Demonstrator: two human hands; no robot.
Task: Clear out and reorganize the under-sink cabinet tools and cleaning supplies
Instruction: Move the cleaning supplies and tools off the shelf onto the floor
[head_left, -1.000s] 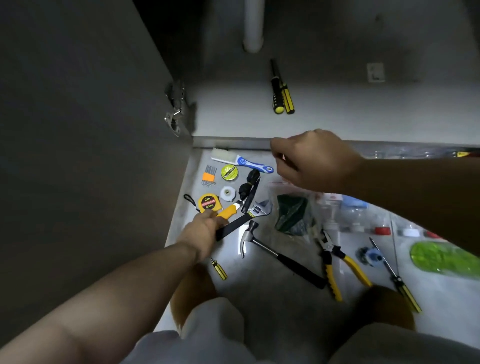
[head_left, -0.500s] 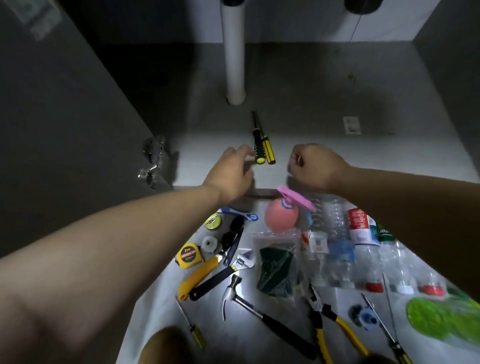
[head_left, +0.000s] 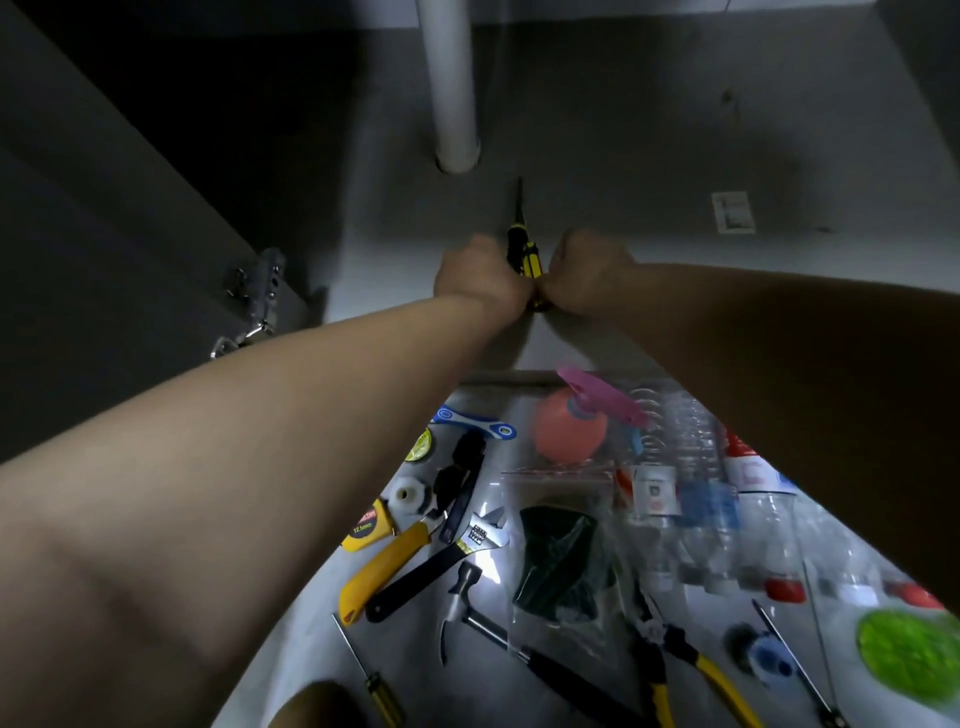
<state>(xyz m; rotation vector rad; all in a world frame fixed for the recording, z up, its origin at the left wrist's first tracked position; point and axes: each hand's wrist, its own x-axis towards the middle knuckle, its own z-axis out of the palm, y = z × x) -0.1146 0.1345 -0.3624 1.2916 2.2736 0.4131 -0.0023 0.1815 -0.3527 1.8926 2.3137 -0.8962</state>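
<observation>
Likely arranging step: our left hand (head_left: 478, 280) at 9 o'clock, right hand (head_left: 589, 275) at 3 of screwdrivers (head_left: 530, 264); fingers hidden, we cannot tell hold. Next: straighten pair gently.

Wrench (head_left: 431, 571): black handle, bright silver head.
Screwdrivers (head_left: 525, 257): black handles with yellow stripes, well above the wrench.
Knife (head_left: 387, 569): yellow-orange handle, just left of the wrench.
Tape measure (head_left: 368, 527): yellow case, red and black label — left of the wrench.
Brush (head_left: 475, 422): blue and white handle, above the wrench.
Round bottle (head_left: 571, 434): coral body, pink top, up and right of the wrench.
Cloth (head_left: 563, 566): dark green, right of the wrench.
Pliers (head_left: 670, 644): yellow and black grips — lower right of the wrench.
</observation>
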